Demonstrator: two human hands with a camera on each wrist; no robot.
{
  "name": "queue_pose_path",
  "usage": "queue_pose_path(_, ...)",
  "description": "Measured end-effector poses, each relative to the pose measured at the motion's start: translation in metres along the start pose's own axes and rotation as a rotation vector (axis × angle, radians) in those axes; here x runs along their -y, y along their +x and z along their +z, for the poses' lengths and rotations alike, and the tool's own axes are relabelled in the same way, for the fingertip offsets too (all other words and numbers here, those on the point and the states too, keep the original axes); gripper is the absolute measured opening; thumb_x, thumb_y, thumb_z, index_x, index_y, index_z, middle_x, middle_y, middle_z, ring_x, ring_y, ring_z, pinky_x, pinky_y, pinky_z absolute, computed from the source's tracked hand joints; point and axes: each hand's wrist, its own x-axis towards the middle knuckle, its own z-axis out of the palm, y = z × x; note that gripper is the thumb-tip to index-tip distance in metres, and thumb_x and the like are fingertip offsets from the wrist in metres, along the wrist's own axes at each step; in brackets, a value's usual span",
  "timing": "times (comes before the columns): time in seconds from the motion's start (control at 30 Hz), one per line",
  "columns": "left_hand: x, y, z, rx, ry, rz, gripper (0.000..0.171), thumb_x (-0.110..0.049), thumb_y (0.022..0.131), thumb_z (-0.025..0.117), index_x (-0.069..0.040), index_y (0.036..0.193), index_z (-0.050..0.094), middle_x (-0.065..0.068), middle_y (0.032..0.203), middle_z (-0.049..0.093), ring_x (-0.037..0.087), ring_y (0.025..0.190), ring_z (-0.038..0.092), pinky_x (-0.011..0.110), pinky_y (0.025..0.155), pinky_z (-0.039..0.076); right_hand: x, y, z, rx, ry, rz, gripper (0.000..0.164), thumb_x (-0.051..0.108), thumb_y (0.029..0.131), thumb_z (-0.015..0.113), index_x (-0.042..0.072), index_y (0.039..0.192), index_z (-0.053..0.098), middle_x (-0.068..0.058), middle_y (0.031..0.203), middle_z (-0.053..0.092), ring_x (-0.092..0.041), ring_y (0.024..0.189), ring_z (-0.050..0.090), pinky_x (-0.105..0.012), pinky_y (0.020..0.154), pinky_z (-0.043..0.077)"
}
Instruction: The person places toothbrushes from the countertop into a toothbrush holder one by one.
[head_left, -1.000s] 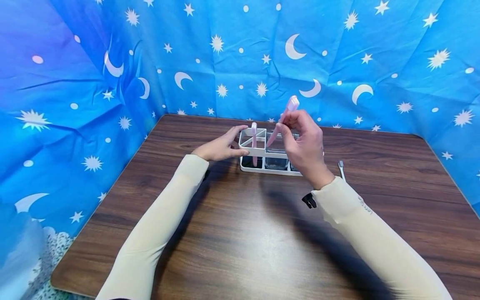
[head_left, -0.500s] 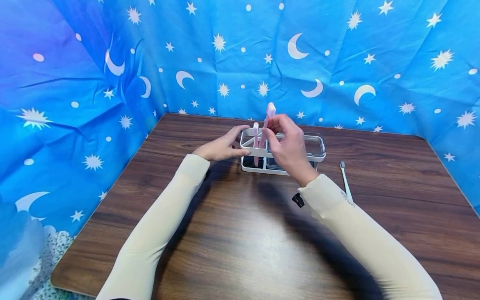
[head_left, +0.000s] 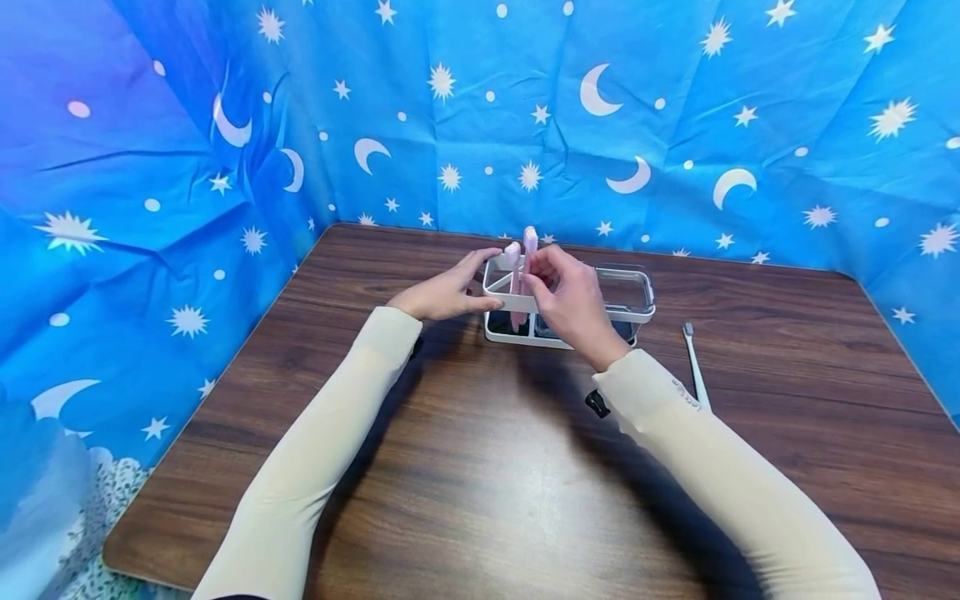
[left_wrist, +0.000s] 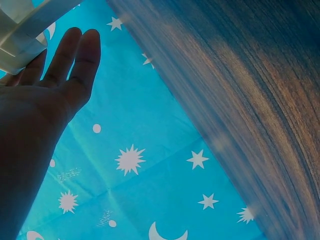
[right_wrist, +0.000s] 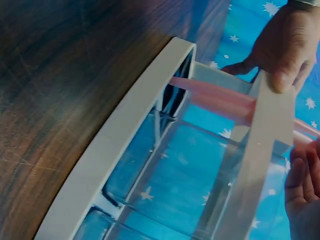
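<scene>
A white toothbrush holder (head_left: 636,317) with clear cups stands toward the back of the table. My left hand (head_left: 442,293) holds its left end, thumb on the front rim, as the right wrist view shows too; two fingers (left_wrist: 86,60) stretch out straight in the left wrist view. My right hand (head_left: 573,296) pinches a pink toothbrush (head_left: 530,242), which stands nearly upright, head up, in the left part of the holder. Beside it another pink toothbrush (head_left: 513,254) stands in the same part. In the right wrist view, pink handles (right_wrist: 215,97) pass down behind the holder's upper frame (right_wrist: 262,130).
A pale toothbrush (head_left: 697,367) with a grey head lies on the brown wooden table (head_left: 480,483), right of the holder and partly behind my right sleeve. A blue curtain (head_left: 480,108) with moons and stars hangs behind and at the left.
My right hand has moved left and then down, bringing the toothbrush from over the clear cups into the left part of the holder. The left hand stays on the holder's end.
</scene>
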Motion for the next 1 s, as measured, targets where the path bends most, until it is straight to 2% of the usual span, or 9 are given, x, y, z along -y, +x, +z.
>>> queue_pose_path(0.13,-0.003,0.0,0.0,0.007,-0.007,-0.002,0.084,-0.059,0.07,0.055,-0.034,0.135,0.008,0.0,0.134,0.018,0.022,0.111,0.037,0.039,0.086,0.036,-0.005,-0.002,0.002,0.066,-0.065,0.045,0.017,0.022,0.08,0.062,0.021,0.095,0.054,0.01,0.086,0.051,-0.006,0.075,0.048,-0.022,0.067,0.044)
queue_pose_path(0.23,-0.005,0.0,-0.001,0.005,-0.005,0.0,0.083,-0.058,0.071,0.055,-0.035,0.134,0.008,0.001,0.134,0.018,0.024,0.113,0.037,0.039,0.087,0.035,-0.007,-0.002,0.003,0.083,-0.11,0.056,0.017,0.024,0.079,0.063,0.021,0.093,0.055,0.009,0.086,0.049,-0.009,0.079,0.045,-0.023,0.068,0.043)
queue_pose_path(0.5,0.0,-0.001,-0.001,-0.008,0.015,-0.012,0.082,-0.059,0.07,0.055,-0.039,0.133,0.007,-0.002,0.133,0.019,0.018,0.109,0.037,0.039,0.086,0.036,-0.012,-0.003,-0.001,0.102,-0.147,0.011,0.022,0.029,0.076,0.065,0.021,0.095,0.058,0.009,0.09,0.052,-0.015,0.086,0.043,-0.028,0.071,0.039)
queue_pose_path(0.7,0.003,0.001,0.0,-0.016,0.033,-0.016,0.082,-0.063,0.068,0.055,-0.044,0.131,0.007,-0.005,0.131,0.021,0.016,0.106,0.039,0.04,0.085,0.036,-0.016,-0.009,-0.015,0.082,-0.172,-0.018,0.033,0.032,0.074,0.066,0.017,0.103,0.058,0.007,0.096,0.052,-0.014,0.089,0.043,-0.028,0.073,0.04)
queue_pose_path(1.0,0.0,0.002,-0.001,-0.006,0.059,-0.029,0.085,-0.064,0.067,0.054,-0.041,0.133,0.006,-0.004,0.136,0.016,0.016,0.109,0.036,0.041,0.088,0.034,-0.023,-0.014,-0.043,0.03,-0.182,-0.028,0.031,0.027,0.075,0.067,0.016,0.102,0.059,0.003,0.099,0.054,-0.017,0.086,0.045,-0.031,0.069,0.041)
